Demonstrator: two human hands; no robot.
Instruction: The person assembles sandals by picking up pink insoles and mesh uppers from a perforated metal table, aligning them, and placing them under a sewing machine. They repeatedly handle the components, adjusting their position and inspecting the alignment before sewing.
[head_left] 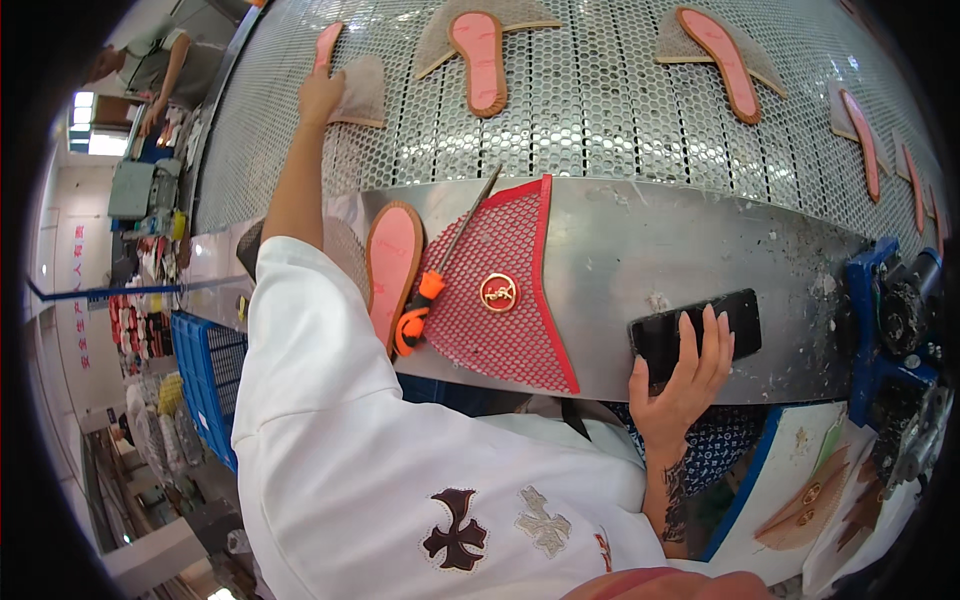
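My left hand (pixel 320 97) is stretched far out over the metal mesh belt, its fingers closed round the near end of a pink shoe sole (pixel 328 45). A pale mesh piece (pixel 362 92) lies beside that hand. My right hand (pixel 685 375) rests with fingers spread on a black phone (pixel 655 340) on the metal ledge. Between my arms lies a red mesh shoe upper (pixel 480 325) with a gold round ornament (pixel 498 293). A screwdriver (pixel 432 285) with an orange and black handle lies across its left side, next to another pink sole (pixel 392 255).
More pink soles with mesh pieces, such as one sole (pixel 480 60) and another (pixel 725 65), sit along the belt (pixel 590 130). A blue machine part (pixel 868 330) stands at the ledge's right end. A blue crate (pixel 205 375) is at left. Another person (pixel 165 75) works far left.
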